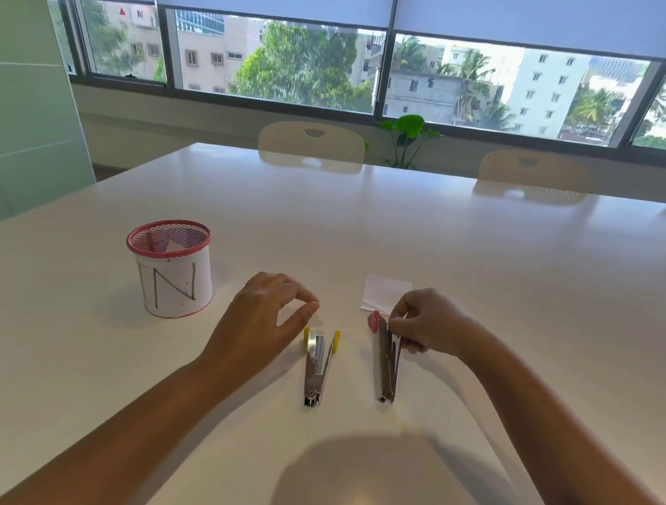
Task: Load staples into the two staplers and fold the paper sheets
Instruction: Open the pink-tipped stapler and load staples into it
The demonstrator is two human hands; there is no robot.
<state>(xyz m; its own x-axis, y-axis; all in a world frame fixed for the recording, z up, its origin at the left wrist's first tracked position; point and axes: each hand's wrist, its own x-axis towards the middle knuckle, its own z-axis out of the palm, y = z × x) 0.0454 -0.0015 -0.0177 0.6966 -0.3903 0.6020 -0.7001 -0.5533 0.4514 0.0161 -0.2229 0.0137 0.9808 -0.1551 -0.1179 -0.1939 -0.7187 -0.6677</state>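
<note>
Two small metal staplers lie on the white table (488,271). The yellow-ended stapler (318,361) is spread open, its two arms forming a V. To its right lies the pink-ended stapler (385,359), and my right hand (428,320) pinches its far end with thumb and fingertips. My left hand (269,311) hovers just left of the yellow stapler with fingers loosely curled and nothing in it. A small folded white paper (381,291) lies beyond the pink stapler, partly hidden by my right hand.
A red mesh cup (172,270) wrapped in white paper marked "IN" stands at the left, with something white inside. Cream chairs (312,142) line the table's far edge below a wide window. My head's shadow falls on the near table.
</note>
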